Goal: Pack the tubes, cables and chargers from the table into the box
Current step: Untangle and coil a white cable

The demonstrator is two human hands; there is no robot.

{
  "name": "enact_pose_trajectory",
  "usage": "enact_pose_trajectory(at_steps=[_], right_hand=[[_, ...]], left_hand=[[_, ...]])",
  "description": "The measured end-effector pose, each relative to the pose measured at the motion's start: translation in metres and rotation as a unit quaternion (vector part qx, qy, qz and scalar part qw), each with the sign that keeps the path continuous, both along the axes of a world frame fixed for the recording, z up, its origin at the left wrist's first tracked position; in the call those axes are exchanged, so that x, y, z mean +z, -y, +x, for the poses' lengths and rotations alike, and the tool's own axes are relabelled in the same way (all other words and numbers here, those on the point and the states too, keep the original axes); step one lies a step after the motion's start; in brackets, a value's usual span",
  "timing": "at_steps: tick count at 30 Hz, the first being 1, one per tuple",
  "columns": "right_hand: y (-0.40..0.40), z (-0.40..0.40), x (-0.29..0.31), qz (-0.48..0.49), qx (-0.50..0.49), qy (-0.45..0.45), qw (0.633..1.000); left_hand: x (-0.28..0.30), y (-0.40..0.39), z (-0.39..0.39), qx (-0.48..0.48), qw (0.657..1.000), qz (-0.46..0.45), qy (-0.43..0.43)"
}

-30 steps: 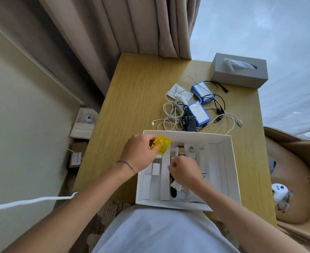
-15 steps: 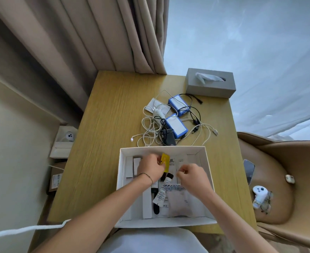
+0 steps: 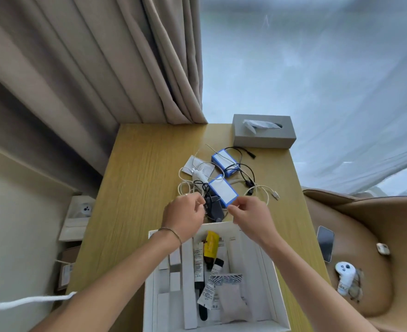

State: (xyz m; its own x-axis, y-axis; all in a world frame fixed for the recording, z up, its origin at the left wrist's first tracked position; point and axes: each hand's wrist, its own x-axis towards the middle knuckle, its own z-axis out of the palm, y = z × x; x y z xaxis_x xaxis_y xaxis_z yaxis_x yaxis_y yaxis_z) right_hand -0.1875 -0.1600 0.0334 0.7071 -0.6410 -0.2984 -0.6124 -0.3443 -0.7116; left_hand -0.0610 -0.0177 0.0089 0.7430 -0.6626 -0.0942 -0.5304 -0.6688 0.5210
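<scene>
Both hands reach past the far rim of the open white cardboard box (image 3: pixel 277 281) on the wooden tabletop (image 3: pixel 135 188) to the tangle of white and black cables (image 3: pixel 190 185). The left hand (image 3: pixel 183 214) has its grip curled narrow at the white cable loops, though whether it pinches one I cannot tell. The right hand (image 3: pixel 248 215) pinches the near corner of the nearer blue-edged white charger (image 3: pixel 222 191), just right of the black adapter (image 3: pixel 214 207); the yellow tube (image 3: pixel 211 244) and white tubes (image 3: pixel 207 289) lie inside the box.

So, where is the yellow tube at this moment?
The yellow tube lies inside the white box, near its far wall, between both forearms, among the other tubes.
</scene>
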Motion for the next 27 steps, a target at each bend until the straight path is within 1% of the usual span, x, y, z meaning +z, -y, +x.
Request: enact_pose_trajectory(at_steps=[4,9,13,14,16,18,20,23,25,27], right_hand=[[0.01,0.025,-0.002,0.005,0.003,-0.007,1.0],[0.012,0.042,-0.008,0.014,0.009,-0.025,1.0],[0.009,0.045,-0.016,0.03,0.005,-0.023,0.999],[0.009,0.046,-0.017,0.033,0.004,-0.018,0.999],[0.01,0.047,-0.02,0.036,0.002,-0.011,0.999],[0.011,0.049,-0.021,0.041,-0.003,-0.004,0.999],[0.012,0.052,-0.019,0.041,-0.013,0.012,0.999],[0.01,0.055,-0.013,0.038,-0.037,0.046,0.998],[0.007,0.058,-0.009,0.048,-0.034,0.072,0.996],[0.002,0.061,-0.003,0.07,-0.005,0.112,0.991]], left_hand=[[-0.021,0.021,0.037,0.01,0.996,0.09,-0.017],[-0.051,0.042,0.063,-0.026,0.981,0.192,-0.012],[-0.067,0.053,0.07,-0.059,0.973,0.223,0.007],[-0.068,0.054,0.07,-0.057,0.975,0.212,0.004],[-0.07,0.053,0.071,-0.038,0.986,0.16,-0.007],[-0.064,0.048,0.072,-0.013,0.997,0.076,-0.016],[-0.053,0.039,0.072,0.01,0.999,-0.018,-0.04],[-0.028,0.027,0.071,0.043,0.985,-0.139,-0.094],[-0.007,0.023,0.072,0.051,0.973,-0.193,-0.119],[0.018,0.023,0.072,0.036,0.96,-0.235,-0.148]])
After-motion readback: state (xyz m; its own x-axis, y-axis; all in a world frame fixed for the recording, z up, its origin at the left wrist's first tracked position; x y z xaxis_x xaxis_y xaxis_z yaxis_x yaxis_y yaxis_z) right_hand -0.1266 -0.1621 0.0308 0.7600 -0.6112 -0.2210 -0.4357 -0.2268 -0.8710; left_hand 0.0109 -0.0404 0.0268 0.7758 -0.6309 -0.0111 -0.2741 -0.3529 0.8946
